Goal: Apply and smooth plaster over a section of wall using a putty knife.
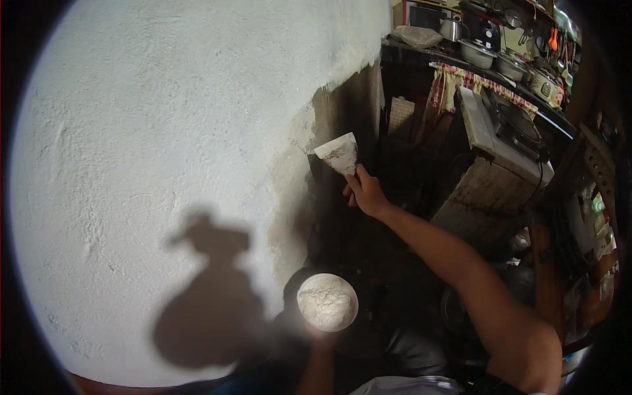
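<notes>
**Putty knife at the edge of a white wall, plaster held below**

Closest to the lens, at the lower edge, a round pan heaped with white plaster [327, 301] sits on top of the left hand [315, 339]. That hand is mostly hidden beneath the pan and lost in blur, so how its fingers close on the pan cannot be told; it carries the load from below.

Largest by far is the white wall [164, 151], rough and freshly coated, filling the left and middle of the view. Its coat ends in a ragged line on the right, where a bare brownish strip [289, 197] runs down beside a dark corner. A shadow of the person falls low on the wall.

To the right stands a dim kitchen: a shelf of metal pots [500, 59] up high and a stove top [500, 125] beneath it.

Smaller again, the right hand [365, 192] is clenched around the handle of a putty knife [338, 153], whose wide, smeared blade points up and left, just beside the bare strip.

Risks, as a judgement: the pan rests high on one hand, so a tilt could drop plaster to the floor. A blade held too steep could gouge the wet coat at the ragged line, and thin plaster may slide off the blade.
</notes>
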Available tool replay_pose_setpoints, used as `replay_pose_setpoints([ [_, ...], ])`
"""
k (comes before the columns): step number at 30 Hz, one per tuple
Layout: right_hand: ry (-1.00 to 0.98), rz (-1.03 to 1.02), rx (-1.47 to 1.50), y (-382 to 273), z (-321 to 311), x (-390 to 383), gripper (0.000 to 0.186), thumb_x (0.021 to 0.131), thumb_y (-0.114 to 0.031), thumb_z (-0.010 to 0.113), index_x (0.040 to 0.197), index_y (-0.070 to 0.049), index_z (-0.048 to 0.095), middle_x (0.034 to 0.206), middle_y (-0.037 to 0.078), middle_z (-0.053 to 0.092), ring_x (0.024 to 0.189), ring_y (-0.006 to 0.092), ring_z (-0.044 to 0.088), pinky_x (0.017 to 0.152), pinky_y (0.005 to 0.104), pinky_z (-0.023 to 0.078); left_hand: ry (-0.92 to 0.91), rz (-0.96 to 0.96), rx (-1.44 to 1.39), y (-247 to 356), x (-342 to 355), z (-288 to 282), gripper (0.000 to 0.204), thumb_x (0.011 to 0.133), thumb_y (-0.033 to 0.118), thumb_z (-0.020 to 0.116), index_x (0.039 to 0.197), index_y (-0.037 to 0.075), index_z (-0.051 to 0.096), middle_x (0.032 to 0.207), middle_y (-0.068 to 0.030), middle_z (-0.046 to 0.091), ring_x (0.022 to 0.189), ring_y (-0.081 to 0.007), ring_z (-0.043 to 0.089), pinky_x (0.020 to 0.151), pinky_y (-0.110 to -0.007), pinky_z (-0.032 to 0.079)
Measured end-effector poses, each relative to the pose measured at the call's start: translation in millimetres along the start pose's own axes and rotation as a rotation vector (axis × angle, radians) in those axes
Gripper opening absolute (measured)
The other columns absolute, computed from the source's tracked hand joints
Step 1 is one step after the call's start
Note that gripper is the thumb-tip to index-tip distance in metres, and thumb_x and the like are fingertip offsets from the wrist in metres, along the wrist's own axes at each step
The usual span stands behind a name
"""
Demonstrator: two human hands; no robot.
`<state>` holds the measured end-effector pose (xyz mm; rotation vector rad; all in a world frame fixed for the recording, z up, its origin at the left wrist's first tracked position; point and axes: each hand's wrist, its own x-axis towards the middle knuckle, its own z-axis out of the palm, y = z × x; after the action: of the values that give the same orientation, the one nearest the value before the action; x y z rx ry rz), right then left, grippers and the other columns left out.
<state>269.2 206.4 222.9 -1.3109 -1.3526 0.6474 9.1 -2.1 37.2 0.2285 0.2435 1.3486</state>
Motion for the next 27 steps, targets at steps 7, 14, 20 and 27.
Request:
replay_pose_setpoints([
  [7, 0.302, -0.534, -0.311, -1.5, 34.8, 31.9, 0.021, 0.106, -0.014, 0.056, 0.120, 0.001, 0.050, 0.100, 0.025, 0.064, 0.095, 0.0383, 0.067, 0.082, 0.0462, 0.051, -0.023, -0.090, -0.084, 10.1, -2.6, -1.7, 0.071, 0.108, 0.055, 0.030, 0.155, 0.004, 0.041, 0.153, -0.0229, 0.051, 0.138, -0.0429, 0.053, 0.115, -0.060, 0.044],
  [14, 0.091, -0.309, -0.498, 11.6, 72.5, 77.2, 0.020, 0.099, -0.004, 0.054, 0.113, 0.006, 0.043, 0.101, 0.036, 0.060, 0.102, 0.0542, 0.061, 0.085, 0.0563, 0.048, 0.014, -0.059, -0.063, 10.9, -5.2, -4.1, 0.070, 0.107, 0.055, 0.032, 0.157, 0.007, 0.040, 0.155, -0.0205, 0.050, 0.140, -0.0404, 0.051, 0.117, -0.060, 0.042],
  [20, -0.113, -0.190, -0.508, 22.2, 59.8, 81.0, 0.018, 0.097, -0.002, 0.051, 0.109, 0.006, 0.041, 0.096, 0.037, 0.062, 0.096, 0.0576, 0.061, 0.083, 0.0592, 0.049, 0.079, -0.010, 0.124, 8.0, -3.3, -11.9, 0.072, 0.106, 0.057, 0.033, 0.158, 0.007, 0.040, 0.155, -0.0200, 0.050, 0.140, -0.0393, 0.052, 0.117, -0.058, 0.044],
  [27, -0.067, -0.372, -0.534, 15.3, 10.9, 61.8, 0.019, 0.095, -0.001, 0.052, 0.110, 0.005, 0.041, 0.099, 0.036, 0.061, 0.099, 0.0574, 0.060, 0.084, 0.0592, 0.048, -0.020, -0.076, -0.033, -1.4, -3.3, -10.4, 0.073, 0.106, 0.056, 0.031, 0.157, 0.005, 0.040, 0.153, -0.0217, 0.051, 0.136, -0.0412, 0.055, 0.114, -0.060, 0.046],
])
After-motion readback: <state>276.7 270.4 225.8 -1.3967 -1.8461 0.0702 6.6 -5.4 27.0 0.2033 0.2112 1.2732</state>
